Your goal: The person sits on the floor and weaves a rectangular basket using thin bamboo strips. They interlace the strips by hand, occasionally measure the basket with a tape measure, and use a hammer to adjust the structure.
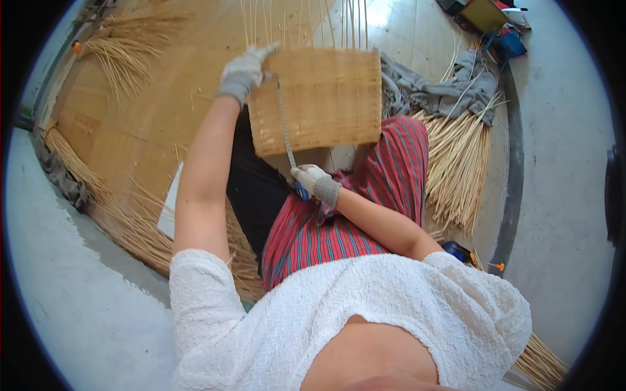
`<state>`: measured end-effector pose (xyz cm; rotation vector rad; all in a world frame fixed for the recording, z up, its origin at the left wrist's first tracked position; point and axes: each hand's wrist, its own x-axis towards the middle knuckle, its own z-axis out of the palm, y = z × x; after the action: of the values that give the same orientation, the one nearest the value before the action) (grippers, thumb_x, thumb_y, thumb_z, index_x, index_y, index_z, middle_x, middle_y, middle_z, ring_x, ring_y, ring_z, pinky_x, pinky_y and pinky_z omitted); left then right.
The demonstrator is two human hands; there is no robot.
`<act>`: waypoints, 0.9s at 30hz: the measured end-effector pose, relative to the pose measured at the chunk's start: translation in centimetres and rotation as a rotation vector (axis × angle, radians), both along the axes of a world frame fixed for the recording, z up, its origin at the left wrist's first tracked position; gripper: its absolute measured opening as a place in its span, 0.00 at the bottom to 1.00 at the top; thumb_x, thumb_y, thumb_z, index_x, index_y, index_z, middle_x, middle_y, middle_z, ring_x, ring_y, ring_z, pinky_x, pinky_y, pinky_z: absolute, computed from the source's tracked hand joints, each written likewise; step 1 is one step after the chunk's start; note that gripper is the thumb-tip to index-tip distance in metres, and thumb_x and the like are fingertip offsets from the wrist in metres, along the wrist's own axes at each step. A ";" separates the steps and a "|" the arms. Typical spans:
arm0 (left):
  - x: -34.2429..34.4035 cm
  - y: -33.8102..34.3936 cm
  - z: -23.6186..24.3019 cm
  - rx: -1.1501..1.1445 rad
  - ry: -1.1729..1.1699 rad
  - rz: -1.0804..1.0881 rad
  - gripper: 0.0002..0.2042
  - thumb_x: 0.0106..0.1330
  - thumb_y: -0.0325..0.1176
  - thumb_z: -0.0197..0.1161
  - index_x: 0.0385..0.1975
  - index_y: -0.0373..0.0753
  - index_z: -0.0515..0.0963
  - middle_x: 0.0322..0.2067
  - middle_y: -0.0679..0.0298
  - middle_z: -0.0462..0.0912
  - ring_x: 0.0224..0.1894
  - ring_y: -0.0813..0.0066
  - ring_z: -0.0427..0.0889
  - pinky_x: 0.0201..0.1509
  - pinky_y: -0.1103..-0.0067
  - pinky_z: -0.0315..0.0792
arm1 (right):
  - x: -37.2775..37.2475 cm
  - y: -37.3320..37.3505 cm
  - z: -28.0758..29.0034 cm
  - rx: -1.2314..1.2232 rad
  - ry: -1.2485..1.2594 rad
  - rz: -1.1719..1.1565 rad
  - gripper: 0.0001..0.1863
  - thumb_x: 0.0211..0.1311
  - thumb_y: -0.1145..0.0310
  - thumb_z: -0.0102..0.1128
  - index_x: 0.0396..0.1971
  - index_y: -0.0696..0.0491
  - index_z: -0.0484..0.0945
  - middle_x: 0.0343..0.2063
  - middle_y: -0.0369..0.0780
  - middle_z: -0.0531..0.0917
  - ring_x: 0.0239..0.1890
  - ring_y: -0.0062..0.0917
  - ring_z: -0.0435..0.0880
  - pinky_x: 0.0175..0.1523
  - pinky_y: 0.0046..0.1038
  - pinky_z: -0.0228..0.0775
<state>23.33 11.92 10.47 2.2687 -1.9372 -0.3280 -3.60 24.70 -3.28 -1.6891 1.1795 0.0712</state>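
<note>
A half-woven bamboo basket (319, 98) rests on my lap, its loose upright strips (306, 19) pointing away from me. My left hand (244, 70), in a grey glove, grips the basket's far left corner and pins the end of a measuring tape (284, 127) there. The tape runs down the basket's woven side to my right hand (313, 179), also gloved, which holds the blue tape case at the basket's near edge. Below the basket my red striped skirt (365, 195) shows.
A large woven bamboo mat (130, 124) lies on the floor to the left. Bundles of bamboo strips (456, 163) lie at right, with grey cloth (437, 91) behind them. More strips (127, 45) lie at far left. Tools (495, 26) sit at top right.
</note>
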 end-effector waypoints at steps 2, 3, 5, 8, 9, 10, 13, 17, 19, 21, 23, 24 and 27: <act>-0.7 -0.7 -1.0 0.020 -0.049 -0.021 0.44 0.61 0.38 0.71 0.74 0.70 0.51 0.68 0.59 0.67 0.65 0.55 0.73 0.66 0.63 0.71 | -0.8 0.0 -4.3 -0.112 -0.184 -0.193 0.23 0.72 0.52 0.46 0.38 0.56 0.83 0.33 0.47 0.86 0.38 0.34 0.86 0.49 0.35 0.76; -0.3 -0.7 -1.5 0.002 -0.069 0.011 0.45 0.60 0.38 0.72 0.74 0.71 0.50 0.69 0.61 0.66 0.66 0.56 0.72 0.66 0.62 0.72 | -1.0 0.4 -3.4 0.006 -0.288 -0.188 0.21 0.73 0.54 0.46 0.38 0.56 0.82 0.32 0.45 0.86 0.36 0.31 0.86 0.48 0.33 0.76; -0.1 -1.3 -0.8 -0.023 -0.035 0.055 0.47 0.58 0.39 0.73 0.74 0.72 0.50 0.70 0.63 0.65 0.67 0.56 0.71 0.66 0.62 0.72 | -1.4 -0.1 -0.5 0.105 -0.418 -0.205 0.19 0.73 0.57 0.48 0.37 0.56 0.82 0.32 0.43 0.86 0.34 0.28 0.85 0.45 0.31 0.76; -0.7 -0.6 0.6 -0.020 0.097 0.104 0.48 0.57 0.38 0.74 0.74 0.71 0.49 0.70 0.62 0.65 0.68 0.55 0.70 0.68 0.62 0.70 | -1.4 -0.6 1.5 0.091 -0.460 -0.234 0.18 0.74 0.59 0.49 0.37 0.56 0.83 0.30 0.41 0.86 0.32 0.26 0.84 0.42 0.29 0.76; -1.0 -0.3 1.0 -0.036 0.118 0.110 0.49 0.56 0.37 0.75 0.74 0.70 0.49 0.70 0.61 0.66 0.68 0.54 0.69 0.68 0.63 0.69 | -1.0 -1.4 2.2 0.086 -0.453 -0.237 0.19 0.74 0.58 0.48 0.37 0.55 0.83 0.30 0.41 0.86 0.32 0.26 0.84 0.43 0.28 0.76; -0.8 -0.1 1.1 -0.043 0.137 0.122 0.50 0.55 0.36 0.75 0.75 0.68 0.49 0.70 0.60 0.66 0.69 0.53 0.68 0.69 0.63 0.69 | -0.5 -2.0 2.9 0.090 -0.444 -0.236 0.19 0.74 0.57 0.48 0.37 0.55 0.84 0.30 0.40 0.85 0.31 0.26 0.84 0.43 0.28 0.76; -0.5 -0.2 0.7 -0.064 0.145 0.093 0.50 0.55 0.35 0.75 0.75 0.69 0.49 0.70 0.59 0.65 0.69 0.54 0.68 0.69 0.64 0.69 | 0.9 -5.2 3.0 0.088 -0.379 -0.149 0.23 0.76 0.53 0.47 0.39 0.57 0.83 0.32 0.36 0.85 0.28 0.19 0.81 0.37 0.23 0.75; -0.1 -0.4 0.0 -0.056 0.049 0.038 0.45 0.58 0.39 0.73 0.73 0.73 0.53 0.68 0.61 0.68 0.66 0.56 0.72 0.66 0.61 0.71 | 1.4 -5.1 1.6 0.088 -0.292 -0.152 0.23 0.73 0.51 0.48 0.37 0.53 0.85 0.30 0.40 0.86 0.32 0.26 0.83 0.44 0.28 0.74; -0.1 -0.9 -0.5 0.012 -0.031 -0.006 0.42 0.59 0.40 0.73 0.71 0.73 0.56 0.66 0.61 0.69 0.64 0.56 0.74 0.65 0.61 0.72 | 0.8 -3.8 0.2 0.066 -0.285 -0.165 0.23 0.72 0.50 0.48 0.38 0.52 0.86 0.30 0.42 0.87 0.36 0.31 0.85 0.48 0.32 0.74; 0.3 -1.4 -1.3 -0.044 -0.047 -0.007 0.41 0.58 0.37 0.73 0.70 0.74 0.59 0.62 0.60 0.72 0.61 0.57 0.76 0.64 0.63 0.73 | 0.2 -2.6 -0.7 0.058 -0.309 -0.171 0.24 0.71 0.49 0.47 0.40 0.53 0.85 0.30 0.44 0.87 0.38 0.33 0.86 0.50 0.33 0.74; -0.3 -1.8 -1.0 -0.069 -0.023 -0.049 0.39 0.58 0.35 0.73 0.69 0.66 0.62 0.60 0.55 0.72 0.61 0.55 0.75 0.65 0.64 0.72 | -0.4 -3.1 -2.3 0.010 -0.213 -0.152 0.25 0.71 0.49 0.47 0.43 0.54 0.84 0.32 0.46 0.87 0.41 0.37 0.86 0.51 0.35 0.74; 0.0 -1.6 -0.7 -0.051 -0.027 -0.041 0.38 0.58 0.33 0.72 0.69 0.62 0.63 0.59 0.54 0.73 0.58 0.54 0.77 0.61 0.64 0.74 | -0.3 -3.1 -2.1 -0.017 -0.171 -0.128 0.25 0.70 0.49 0.47 0.45 0.55 0.84 0.33 0.47 0.87 0.42 0.39 0.86 0.52 0.36 0.74; -0.1 -0.5 0.7 -0.014 -0.024 -0.019 0.36 0.58 0.31 0.71 0.69 0.54 0.65 0.58 0.51 0.75 0.54 0.53 0.80 0.55 0.65 0.77 | -0.7 -2.3 -1.6 -0.071 -0.110 -0.128 0.27 0.70 0.48 0.46 0.49 0.56 0.82 0.38 0.51 0.86 0.47 0.44 0.84 0.56 0.39 0.72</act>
<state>23.22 11.42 11.14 2.2570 -1.9674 -0.2897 -4.30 22.36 -4.92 -1.6530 1.2158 -0.1422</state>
